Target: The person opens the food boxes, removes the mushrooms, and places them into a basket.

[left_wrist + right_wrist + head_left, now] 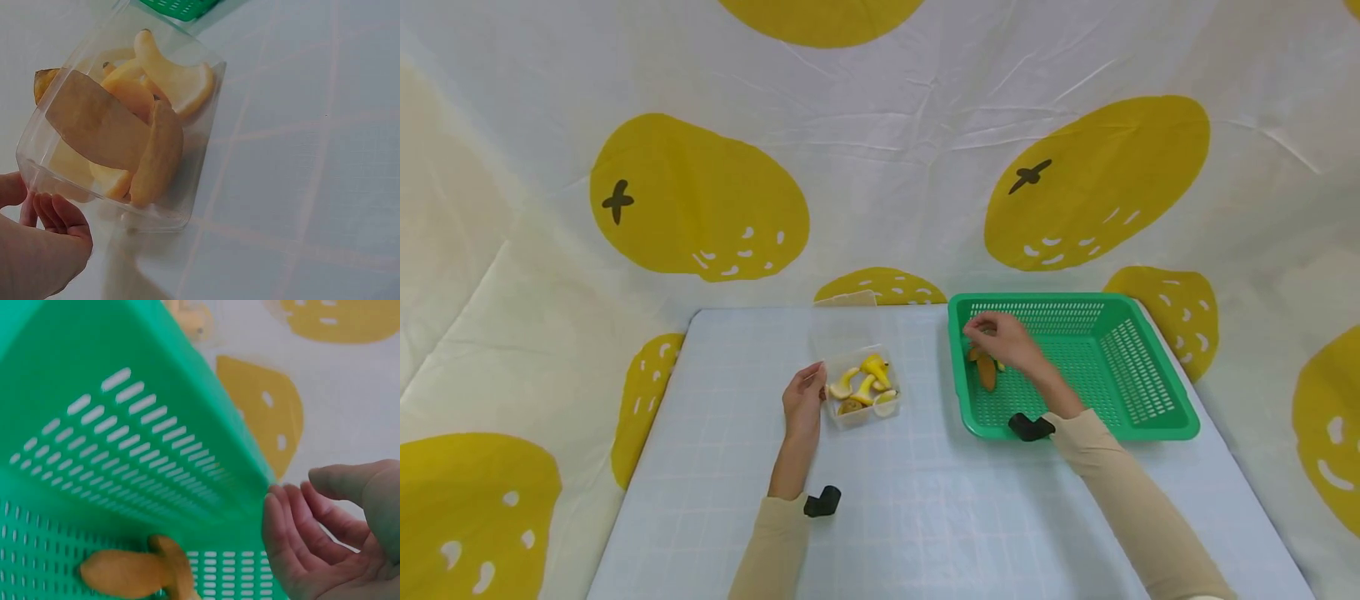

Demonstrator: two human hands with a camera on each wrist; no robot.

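Observation:
A clear plastic box (pixel 842 419) holds several yellow and brownish curved pieces (pixel 863 388), some with pale ends; their exact kind is unclear. At the box's left edge, my left hand (pixel 803 400) pinches the wall between thumb and fingers, as the left wrist view also shows. My right hand (pixel 1006 342) hovers over the left end of a green basket (pixel 1112 433). Its fingers are loosely bent, with nothing between them in the right wrist view. Below it, orange-brown pieces (pixel 125 572) lie on the basket floor, partly covered by the hand in the head view.
The box's clear lid (pixel 846 333) stands raised behind it. The basket has perforated walls and a raised rim, to the right of the box. A pale checked cloth covers the table (pixel 917 517). A white sheet with yellow fruit prints (pixel 887 183) hangs behind.

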